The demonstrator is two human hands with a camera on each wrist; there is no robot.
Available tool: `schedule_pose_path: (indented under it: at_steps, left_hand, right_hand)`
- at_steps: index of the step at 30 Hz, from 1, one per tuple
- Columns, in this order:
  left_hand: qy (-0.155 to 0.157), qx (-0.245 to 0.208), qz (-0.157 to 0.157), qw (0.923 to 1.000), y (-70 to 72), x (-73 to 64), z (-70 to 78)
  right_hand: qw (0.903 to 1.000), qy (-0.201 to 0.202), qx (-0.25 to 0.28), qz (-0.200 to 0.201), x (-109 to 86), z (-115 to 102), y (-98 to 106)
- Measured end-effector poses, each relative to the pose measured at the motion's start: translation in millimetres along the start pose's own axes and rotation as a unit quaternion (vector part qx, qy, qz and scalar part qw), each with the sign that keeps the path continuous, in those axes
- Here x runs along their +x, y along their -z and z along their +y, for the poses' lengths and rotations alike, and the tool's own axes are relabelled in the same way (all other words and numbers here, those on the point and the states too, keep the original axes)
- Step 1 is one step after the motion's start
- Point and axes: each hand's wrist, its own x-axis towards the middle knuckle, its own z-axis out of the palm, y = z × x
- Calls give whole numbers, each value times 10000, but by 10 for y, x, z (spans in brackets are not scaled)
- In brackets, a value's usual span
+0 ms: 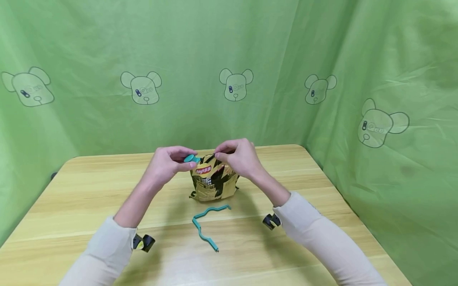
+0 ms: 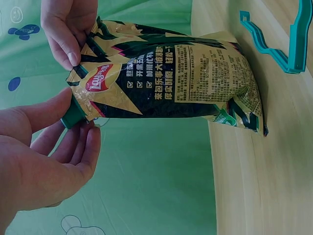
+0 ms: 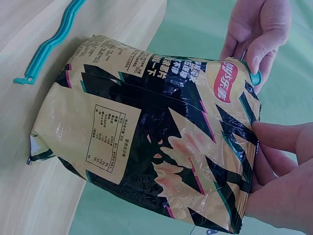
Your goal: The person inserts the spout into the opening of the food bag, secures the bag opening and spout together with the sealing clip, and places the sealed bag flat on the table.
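Five bear outlines [image 1: 235,85] dot the green curtain [image 1: 193,43], which rises beyond both grips and wraps round to their right! Below the grips, and out to either side of them, spreads the wooden table [image 1: 100,190]. Two pale sleeves [image 1: 103,250] come next, on the person's side of the grips.

Now the bag [image 1: 214,186], black and gold, standing upright on the wood, directly beneath both grips! Its red logo [image 1: 203,170] faces the person, just below and to the right of the left grip.

And the hands! The right hand [image 1: 241,159] pinches the bag's top edge, thumb and fingertips at the rim. The left hand [image 1: 166,165] is at the top left corner, thumb and fingers bent to a pinch of its own.

Nearer the person than either grip, between the sleeves, lies the teal strip [image 2: 297,44], kinked along its length and apart from the bag. Black mounts [image 1: 147,243] sit by the cuffs, well back from the fingertips.

Smallest, the teal cap [image 1: 190,159]: caught in that left pinch, right against the bag's corner!
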Motion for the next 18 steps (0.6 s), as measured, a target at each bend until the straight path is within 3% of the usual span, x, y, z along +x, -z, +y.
schedule_pose_path:
  at_steps: [18]
  left_hand:
    - [188, 241, -233, 9993, 36, -12, 35]
  right_hand:
    - [10000, 5, 4, 24, -26, -17, 0]
